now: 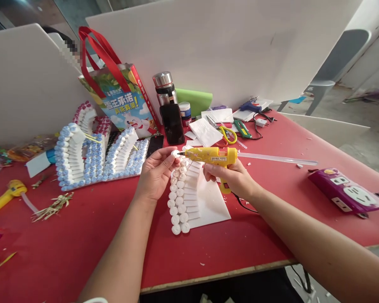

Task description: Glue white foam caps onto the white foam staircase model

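My right hand (225, 172) is wrapped round a yellow glue gun (208, 155), its nozzle pointing left and a long clear glue stick (278, 158) poking out of its back. Between the thumb and fingers of my left hand (156, 170) is a small white paper roll (176, 154), and the nozzle tip is at it; whether they touch I cannot tell. Below both hands lies a white board (210, 206) on the red table. Two columns of round white paper rolls (180, 198) run along its left side, with white strips reaching right from them.
Blue-and-white roll models (94, 164) stand at left behind my hand, near a printed bag (123, 101). A flask (164, 86), a propped phone (172, 124) and yellow-handled scissors (228, 134) sit at the back. Another yellow glue gun (8, 197) lies left, a purple pouch (344, 191) right.
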### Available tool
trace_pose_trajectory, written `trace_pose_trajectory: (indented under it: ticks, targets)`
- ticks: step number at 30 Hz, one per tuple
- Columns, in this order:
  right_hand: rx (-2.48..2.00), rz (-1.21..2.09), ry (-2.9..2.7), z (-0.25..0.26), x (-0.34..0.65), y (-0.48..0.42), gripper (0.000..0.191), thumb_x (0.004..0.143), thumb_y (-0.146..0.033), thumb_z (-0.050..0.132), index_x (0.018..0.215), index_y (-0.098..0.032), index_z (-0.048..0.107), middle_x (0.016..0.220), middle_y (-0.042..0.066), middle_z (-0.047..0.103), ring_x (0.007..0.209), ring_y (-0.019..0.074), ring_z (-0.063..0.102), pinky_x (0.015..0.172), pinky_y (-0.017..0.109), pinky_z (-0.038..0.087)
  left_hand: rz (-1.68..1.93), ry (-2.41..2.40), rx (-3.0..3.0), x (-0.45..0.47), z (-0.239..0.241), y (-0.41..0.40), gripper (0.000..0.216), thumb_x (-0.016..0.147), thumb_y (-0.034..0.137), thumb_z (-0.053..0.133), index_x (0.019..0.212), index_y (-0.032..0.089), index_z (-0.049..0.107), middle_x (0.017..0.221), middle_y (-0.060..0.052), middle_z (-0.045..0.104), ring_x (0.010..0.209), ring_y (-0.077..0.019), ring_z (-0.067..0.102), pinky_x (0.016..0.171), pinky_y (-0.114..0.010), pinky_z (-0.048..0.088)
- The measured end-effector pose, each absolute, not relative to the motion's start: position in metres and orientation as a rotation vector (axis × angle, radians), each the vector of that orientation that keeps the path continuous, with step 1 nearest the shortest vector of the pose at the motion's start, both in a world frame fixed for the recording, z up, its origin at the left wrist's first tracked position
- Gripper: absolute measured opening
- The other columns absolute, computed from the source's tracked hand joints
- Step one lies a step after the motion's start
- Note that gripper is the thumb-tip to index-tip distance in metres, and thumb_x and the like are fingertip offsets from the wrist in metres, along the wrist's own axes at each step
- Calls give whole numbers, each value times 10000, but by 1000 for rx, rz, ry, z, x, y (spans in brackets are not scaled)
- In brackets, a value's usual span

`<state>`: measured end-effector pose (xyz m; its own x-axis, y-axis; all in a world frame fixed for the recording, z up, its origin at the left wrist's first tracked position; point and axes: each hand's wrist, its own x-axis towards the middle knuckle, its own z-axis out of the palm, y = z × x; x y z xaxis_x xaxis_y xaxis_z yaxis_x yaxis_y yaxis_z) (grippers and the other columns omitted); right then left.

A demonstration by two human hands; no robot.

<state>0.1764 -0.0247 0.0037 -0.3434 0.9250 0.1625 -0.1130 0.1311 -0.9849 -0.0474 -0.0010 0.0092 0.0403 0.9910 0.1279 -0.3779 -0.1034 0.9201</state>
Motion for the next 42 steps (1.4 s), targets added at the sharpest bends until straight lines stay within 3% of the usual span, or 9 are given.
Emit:
trace_pose_trajectory:
  ticks: [29,42]
  targets:
    - [-860,1357,-1472,8,176,-25,278,891,-431,667,752,-197,607,663,-7,575,615,129,534,546,276,400,1410,836,999,-46,10,-1,283,702,223,876,957,162,771,875,-35,733,736,-91,654,740,-221,546]
    - [-863,1376,-1469,11,175,-28,292,900,-429,666,726,-208,586,657,-13,545,604,129,505,556,289,392,1391,827,1016,-45,10,-1,236,716,192,859,932,165,768,808,-22,715,724,-95,661,733,-213,552]
